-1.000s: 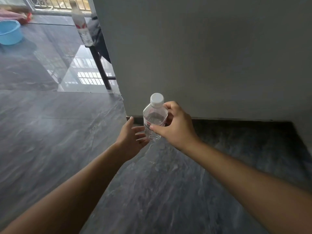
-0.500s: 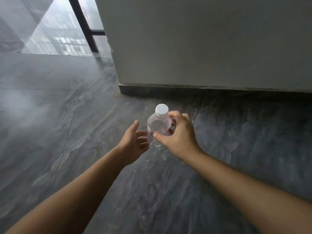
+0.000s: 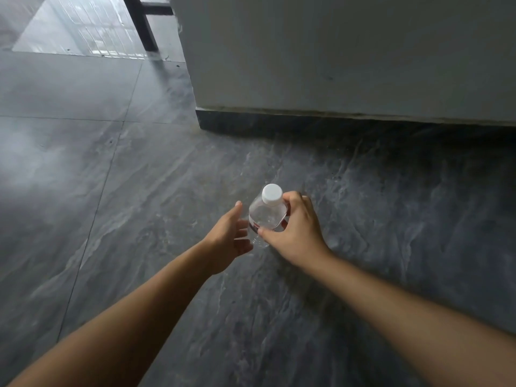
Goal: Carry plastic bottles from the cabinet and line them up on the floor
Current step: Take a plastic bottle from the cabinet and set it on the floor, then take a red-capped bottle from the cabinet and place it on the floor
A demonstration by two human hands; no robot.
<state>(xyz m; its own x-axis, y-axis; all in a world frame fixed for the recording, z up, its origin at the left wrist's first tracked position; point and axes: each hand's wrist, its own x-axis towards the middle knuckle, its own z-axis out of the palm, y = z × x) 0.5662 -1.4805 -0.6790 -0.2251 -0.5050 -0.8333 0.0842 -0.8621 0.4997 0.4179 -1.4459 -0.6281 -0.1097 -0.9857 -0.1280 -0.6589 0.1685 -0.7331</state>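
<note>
One bottle, gripped by right hand, above floor.

Both forearms are bare to each hand, no sleeves or jewellery.

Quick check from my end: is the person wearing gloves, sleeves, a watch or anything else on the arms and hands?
Nothing is worn that shows. The left hand and right hand are bare, with no gloves, rings or tape visible. Both forearms are bare as far as the picture's edge, with no sleeve cuffs, watch or wristband at either wrist. The upper arms are out of view, so short sleeves cannot be ruled out.
</note>
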